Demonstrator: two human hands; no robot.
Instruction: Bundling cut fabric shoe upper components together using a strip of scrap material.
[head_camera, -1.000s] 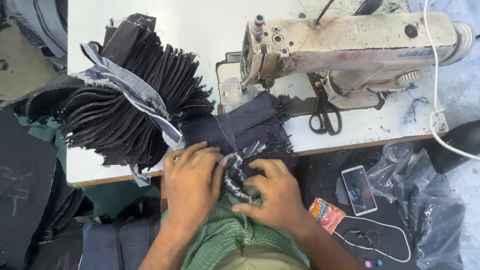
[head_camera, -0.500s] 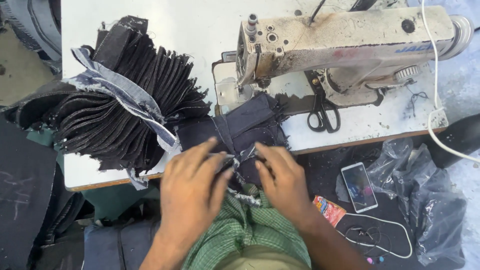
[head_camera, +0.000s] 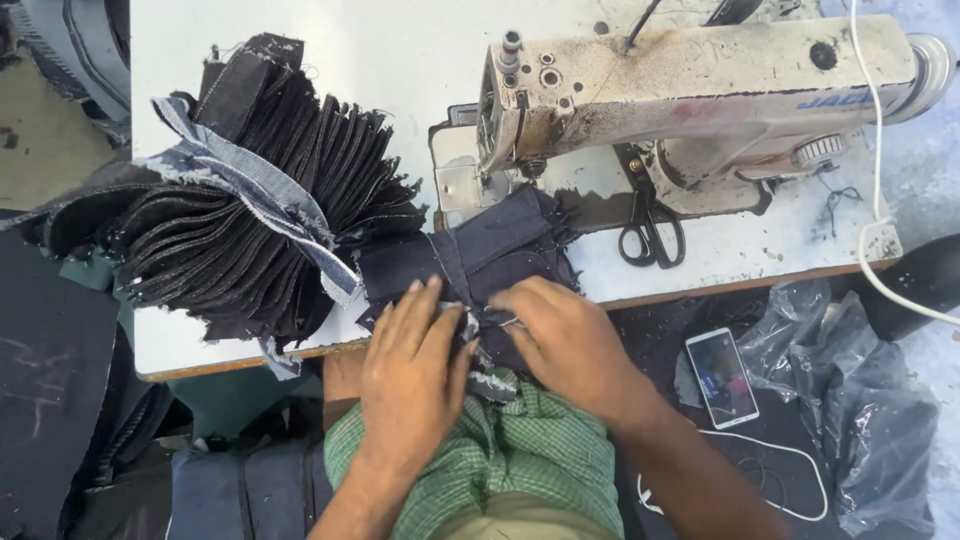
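A small piece of dark navy denim lies rumpled at the near edge of the white table, just in front of the sewing machine's needle end. Its near part — folded, with pale frayed edges — hangs off the table edge, pressed under both hands.
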